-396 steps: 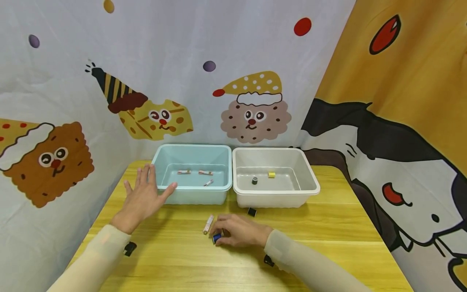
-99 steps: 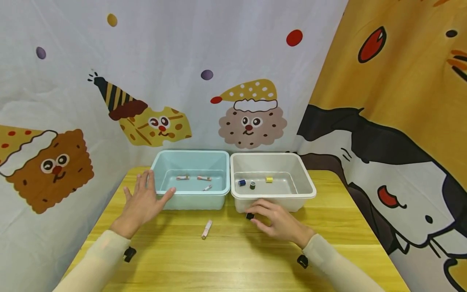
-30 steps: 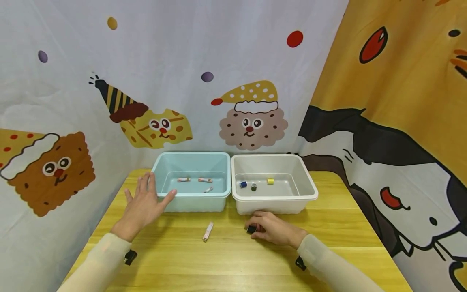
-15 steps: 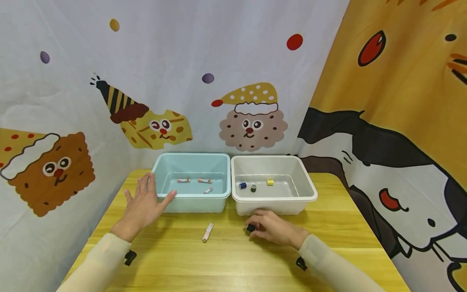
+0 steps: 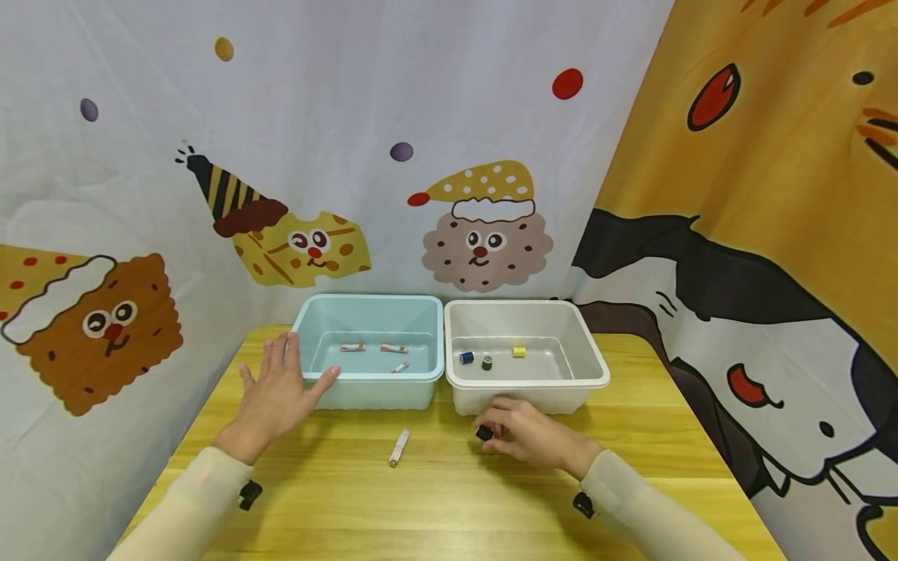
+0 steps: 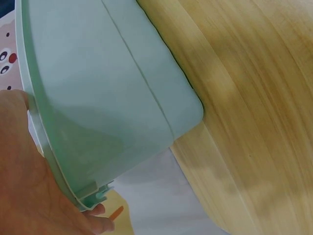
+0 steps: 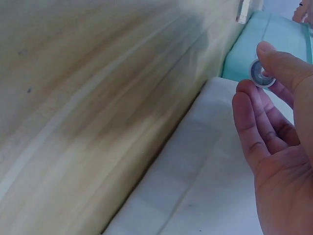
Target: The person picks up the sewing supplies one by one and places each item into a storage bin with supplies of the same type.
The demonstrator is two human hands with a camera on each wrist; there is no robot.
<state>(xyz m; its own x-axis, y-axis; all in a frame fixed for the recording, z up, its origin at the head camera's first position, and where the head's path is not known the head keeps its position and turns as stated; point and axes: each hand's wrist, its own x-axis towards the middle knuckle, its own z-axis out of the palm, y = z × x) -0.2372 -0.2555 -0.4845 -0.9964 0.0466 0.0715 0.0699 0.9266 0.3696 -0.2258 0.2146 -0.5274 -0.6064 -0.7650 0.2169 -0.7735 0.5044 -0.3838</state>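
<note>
Between the thumb and fingertips of my right hand (image 5: 536,436) is a black spool of thread (image 5: 484,432), just in front of the white bin (image 5: 526,383). The right wrist view shows the round end of that spool (image 7: 262,73). My left hand (image 5: 273,393) lies with straight, spread fingers at the front left corner of the light blue bin (image 5: 382,377), touching its rim. Inside the white bin lie a blue spool (image 5: 466,358), a dark green spool (image 5: 487,363) and a yellow spool (image 5: 519,352).
A white patterned nail clipper (image 5: 399,448) lies on the wooden table (image 5: 393,514). Three similar small items, such as the patterned clipper (image 5: 394,348), are in the blue bin. Both bins stand side by side against a printed cloth (image 5: 393,78).
Earlier my right hand held the blue spool over the table; that spool now lies in the white bin. Since then the right hand has taken the black spool and raised it slightly. Left hand unchanged.
</note>
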